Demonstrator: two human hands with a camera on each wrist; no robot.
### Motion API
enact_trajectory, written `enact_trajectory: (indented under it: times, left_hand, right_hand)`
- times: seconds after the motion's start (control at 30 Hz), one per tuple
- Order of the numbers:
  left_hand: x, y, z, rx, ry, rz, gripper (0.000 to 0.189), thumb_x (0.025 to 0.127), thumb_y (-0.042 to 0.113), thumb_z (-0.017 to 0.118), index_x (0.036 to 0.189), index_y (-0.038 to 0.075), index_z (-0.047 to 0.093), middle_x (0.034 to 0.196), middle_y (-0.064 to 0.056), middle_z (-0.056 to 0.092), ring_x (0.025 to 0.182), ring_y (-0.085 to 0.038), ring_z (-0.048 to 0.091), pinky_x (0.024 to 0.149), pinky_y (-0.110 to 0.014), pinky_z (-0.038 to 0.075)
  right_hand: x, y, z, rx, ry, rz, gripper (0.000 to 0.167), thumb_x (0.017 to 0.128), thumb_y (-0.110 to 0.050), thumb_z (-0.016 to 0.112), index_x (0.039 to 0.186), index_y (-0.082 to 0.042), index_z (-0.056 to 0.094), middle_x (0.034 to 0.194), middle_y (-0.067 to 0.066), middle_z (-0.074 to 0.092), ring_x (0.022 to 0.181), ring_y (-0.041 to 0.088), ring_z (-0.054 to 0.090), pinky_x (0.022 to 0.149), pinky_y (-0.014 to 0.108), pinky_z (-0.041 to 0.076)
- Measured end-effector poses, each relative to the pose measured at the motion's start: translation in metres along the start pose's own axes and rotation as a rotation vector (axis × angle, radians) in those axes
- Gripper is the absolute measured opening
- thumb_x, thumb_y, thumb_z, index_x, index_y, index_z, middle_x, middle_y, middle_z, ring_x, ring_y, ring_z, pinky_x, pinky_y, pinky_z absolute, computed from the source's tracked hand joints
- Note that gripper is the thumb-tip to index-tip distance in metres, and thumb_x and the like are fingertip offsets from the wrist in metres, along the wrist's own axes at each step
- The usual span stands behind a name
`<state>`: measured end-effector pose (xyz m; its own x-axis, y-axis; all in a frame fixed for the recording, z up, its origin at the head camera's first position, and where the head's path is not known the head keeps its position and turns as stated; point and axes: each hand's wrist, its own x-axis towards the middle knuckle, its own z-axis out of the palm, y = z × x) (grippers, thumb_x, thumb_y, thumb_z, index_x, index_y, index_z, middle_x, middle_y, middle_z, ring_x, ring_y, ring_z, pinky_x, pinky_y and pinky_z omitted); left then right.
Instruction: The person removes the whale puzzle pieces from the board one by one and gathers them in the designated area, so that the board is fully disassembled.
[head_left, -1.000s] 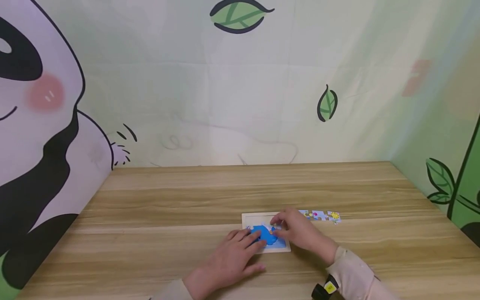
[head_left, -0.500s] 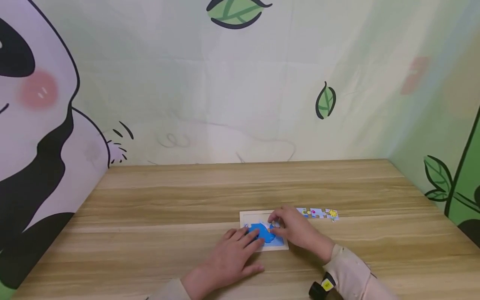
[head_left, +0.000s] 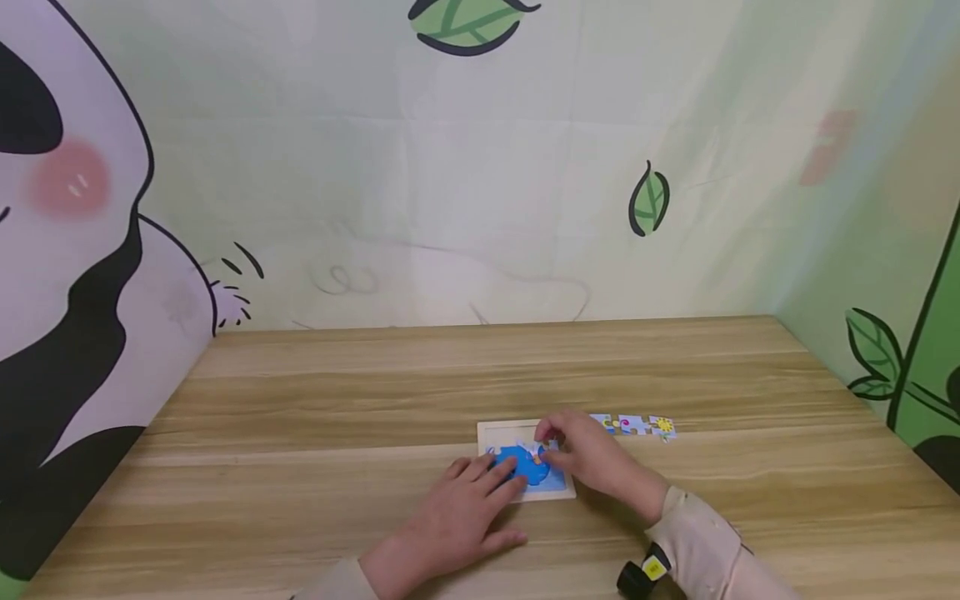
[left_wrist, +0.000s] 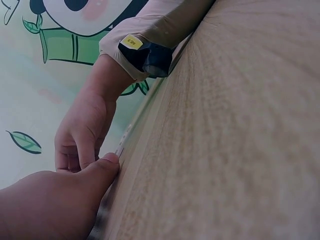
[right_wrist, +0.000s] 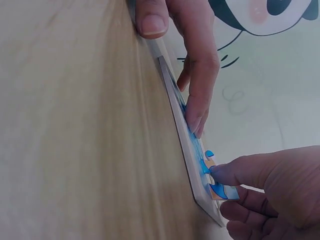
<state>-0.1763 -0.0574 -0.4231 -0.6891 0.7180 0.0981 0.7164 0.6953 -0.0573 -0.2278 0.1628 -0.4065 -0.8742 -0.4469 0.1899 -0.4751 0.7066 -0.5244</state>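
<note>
Frame [head_left: 491, 428] flat on table [head_left: 300, 417], under both hands, pale along the far side. Inside, puzzle [head_left: 534, 472] with blue figure, laid over the nearer part and partly covered by fingers.

Left hand [head_left: 453, 517] in from the near left, with fingers straight and slightly spread, tips resting on puzzle, thumb out to the side beyond the near edge of frame. Grasping nothing, only touching.

Right hand [head_left: 588, 452] over right side of frame, with fingers bent, pinching piece [right_wrist: 222, 193] between thumb and fingers. Blue, orange and pale in colour, plainest in right wrist view, tilted up at right part of frame; cannot tell whether touching its neighbours.

Just past right hand, beyond the far right corner of frame, loose pieces [head_left: 633, 425] flat on table in a row: one with pink swirl, one with yellow sun, one partly hidden behind right hand.

At right wrist, black device [head_left: 636, 579] with yellow label, beside pale sleeve [head_left: 697, 533]. Behind table, pale green wall [head_left: 480, 167], printed with leaves [head_left: 649, 200] and, at left, large panda [head_left: 75, 258].
</note>
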Motion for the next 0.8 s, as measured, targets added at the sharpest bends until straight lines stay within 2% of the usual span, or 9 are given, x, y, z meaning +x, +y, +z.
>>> enact_trajectory:
  times: [0.23, 0.5, 0.8]
  left_hand:
    - [-0.001, 0.0, -0.002, -0.027, -0.033, -0.019, 0.064, 0.095, 0.064, 0.036, 0.144, 0.024, 0.044, 0.153, 0.0, 0.04, 0.14, -0.026, 0.04, 0.111, -0.046, 0.038]
    - [-0.001, 0.001, -0.003, -0.016, -0.016, -0.016, 0.063, 0.095, 0.063, 0.038, 0.143, 0.023, 0.046, 0.152, 0.0, 0.042, 0.139, -0.026, 0.041, 0.11, -0.045, 0.038]
    - [0.0, 0.0, -0.002, -0.013, -0.023, -0.012, 0.064, 0.095, 0.064, 0.035, 0.144, 0.024, 0.045, 0.153, 0.0, 0.04, 0.139, -0.026, 0.041, 0.111, -0.045, 0.038]
  right_hand:
    - [0.001, -0.001, -0.003, 0.04, -0.009, -0.008, 0.004, 0.088, -0.005, 0.066, 0.089, -0.009, 0.065, 0.084, -0.002, 0.062, 0.079, 0.01, 0.054, 0.073, 0.023, 0.049]
    - [0.001, 0.002, -0.011, 0.112, -0.025, -0.014, 0.003, 0.09, -0.005, 0.064, 0.091, -0.007, 0.067, 0.084, -0.002, 0.065, 0.078, 0.008, 0.056, 0.073, 0.021, 0.05]
    - [-0.001, 0.002, -0.022, 0.188, -0.057, 0.043, 0.006, 0.091, -0.006, 0.062, 0.094, -0.009, 0.066, 0.086, 0.001, 0.066, 0.079, 0.012, 0.056, 0.071, 0.02, 0.05]
